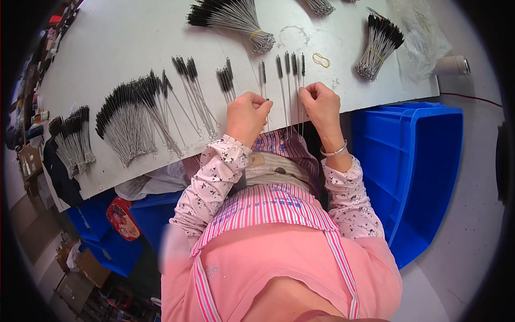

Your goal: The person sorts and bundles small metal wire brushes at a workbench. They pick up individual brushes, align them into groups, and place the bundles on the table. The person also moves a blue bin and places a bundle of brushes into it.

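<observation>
Left of frame: loose brush heaps (131, 115) fan across the grey surface (107, 48). Centre: left hand (247, 115) fingers closed on one thin wire brush (263, 75). Right hand (321, 104) fingers pinch row of brushes (289, 86), bristles pointing up-frame. Rubber band (321, 60) beyond; blue bin (413, 161) right.

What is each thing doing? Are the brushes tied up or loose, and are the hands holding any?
Left hand: closed on one brush.
Right hand: closed on brush wires.
Brushes between hands: loose, side by side.
Big bundle: banded.
Right bundle: banded.
Yellow rubber band: lying loose.
Blue bin: open.
</observation>
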{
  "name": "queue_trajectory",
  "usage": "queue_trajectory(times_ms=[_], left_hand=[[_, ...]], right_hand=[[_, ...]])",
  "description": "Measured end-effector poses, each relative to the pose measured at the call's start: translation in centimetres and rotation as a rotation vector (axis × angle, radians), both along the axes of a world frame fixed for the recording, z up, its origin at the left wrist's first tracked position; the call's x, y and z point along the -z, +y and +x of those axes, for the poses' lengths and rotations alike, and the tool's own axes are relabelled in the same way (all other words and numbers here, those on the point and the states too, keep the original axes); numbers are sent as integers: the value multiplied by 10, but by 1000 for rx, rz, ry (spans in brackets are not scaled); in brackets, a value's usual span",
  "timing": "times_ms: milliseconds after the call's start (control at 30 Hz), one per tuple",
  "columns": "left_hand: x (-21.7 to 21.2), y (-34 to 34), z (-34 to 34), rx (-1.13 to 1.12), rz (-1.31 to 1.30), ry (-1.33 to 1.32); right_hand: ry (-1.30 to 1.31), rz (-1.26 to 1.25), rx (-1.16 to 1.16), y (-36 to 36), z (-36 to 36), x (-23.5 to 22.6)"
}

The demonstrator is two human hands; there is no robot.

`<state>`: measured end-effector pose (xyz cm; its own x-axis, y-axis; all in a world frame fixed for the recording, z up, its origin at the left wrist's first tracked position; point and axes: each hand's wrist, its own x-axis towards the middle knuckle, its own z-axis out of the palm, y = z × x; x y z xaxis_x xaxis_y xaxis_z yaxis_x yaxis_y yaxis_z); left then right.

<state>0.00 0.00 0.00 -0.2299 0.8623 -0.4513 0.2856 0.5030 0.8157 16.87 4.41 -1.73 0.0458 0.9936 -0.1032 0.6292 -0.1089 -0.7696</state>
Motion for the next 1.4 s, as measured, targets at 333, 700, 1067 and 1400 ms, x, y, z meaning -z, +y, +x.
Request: queue_trajectory(times_ms=[333,700,1067,1400], left_hand=[[13,3,5,58,95,126],[17,2,1,84,163,238],[-5,-24,-13,61,209,165],[-21,-60,-53,-32,204,331]], right_hand=[[-127,72,-56,6,3,-2],[-38,46,-28,2,-2,-3],[-284,143,-281,-34,-46,-19],[-519,197,-308,-32,-62,-5]])
